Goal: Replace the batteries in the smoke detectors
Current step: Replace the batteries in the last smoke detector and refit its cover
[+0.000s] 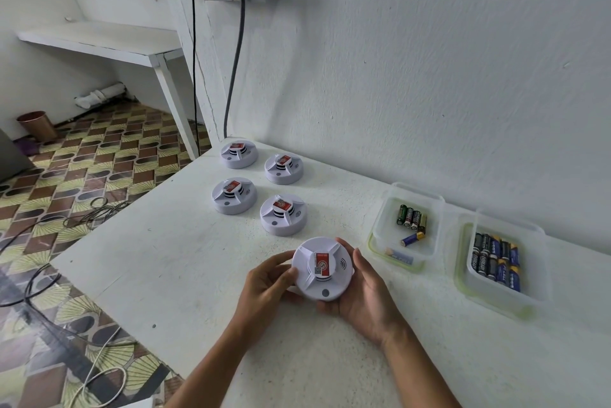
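White walls meet your white table (172,275). At six o'clock your left hand (264,288) and right hand (367,302) both grip a smoke detector (322,270), fingers curled round its rim. Four more detectors (259,186) sit at twelve o'clock. At three o'clock, two clear tubs (380,232) hold batteries (496,262).

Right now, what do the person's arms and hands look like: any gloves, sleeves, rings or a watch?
Both are bare. The left hand and right hand wear no gloves, and no rings show on the visible fingers. Both forearms are uncovered down to the frame's bottom edge: no sleeves, watch or wristband in view.
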{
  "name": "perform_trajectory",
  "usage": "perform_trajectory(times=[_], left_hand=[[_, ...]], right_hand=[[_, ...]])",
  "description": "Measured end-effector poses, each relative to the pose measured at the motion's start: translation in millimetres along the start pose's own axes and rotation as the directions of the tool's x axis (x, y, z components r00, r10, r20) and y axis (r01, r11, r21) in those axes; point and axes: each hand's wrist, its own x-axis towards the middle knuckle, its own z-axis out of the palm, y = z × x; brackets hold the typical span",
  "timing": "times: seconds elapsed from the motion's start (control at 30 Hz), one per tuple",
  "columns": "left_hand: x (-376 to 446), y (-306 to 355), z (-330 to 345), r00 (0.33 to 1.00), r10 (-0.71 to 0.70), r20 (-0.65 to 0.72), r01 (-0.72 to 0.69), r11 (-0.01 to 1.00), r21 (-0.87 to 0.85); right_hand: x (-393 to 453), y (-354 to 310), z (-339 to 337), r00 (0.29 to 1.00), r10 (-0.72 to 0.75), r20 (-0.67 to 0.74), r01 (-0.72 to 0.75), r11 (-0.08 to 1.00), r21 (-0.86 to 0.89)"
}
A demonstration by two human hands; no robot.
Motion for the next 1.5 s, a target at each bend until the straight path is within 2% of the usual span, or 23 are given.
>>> perform_trajectory(times=[0.63,0.93,1.2,1.5], left_hand=[[1.6,-1.4,0.0,1.0,-0.011,-0.002,0.011,0.998,-0.059],[0.4,1.9,1.0,1.0,-0.013,-0.013,0.013,0.999,-0.052],[0.3,5.3,3.5,0.999,-0.034,-0.009,0.033,0.999,-0.037],[0.8,6.6,4.1,0.988,-0.152,0.036,0.155,0.981,-0.112]], right_hand=[[2.1,4.1,-7.2,0.996,0.047,-0.069,-0.046,0.999,0.019],[2.2,3.1,-7.4,0.999,0.033,-0.04,-0.032,0.999,0.037],[-0.8,-0.6,-3.0,0.996,0.032,-0.082,-0.033,0.999,-0.007],[-8.3,2.0,2.1,0.99,-0.003,-0.143,-0.006,0.998,-0.062]])
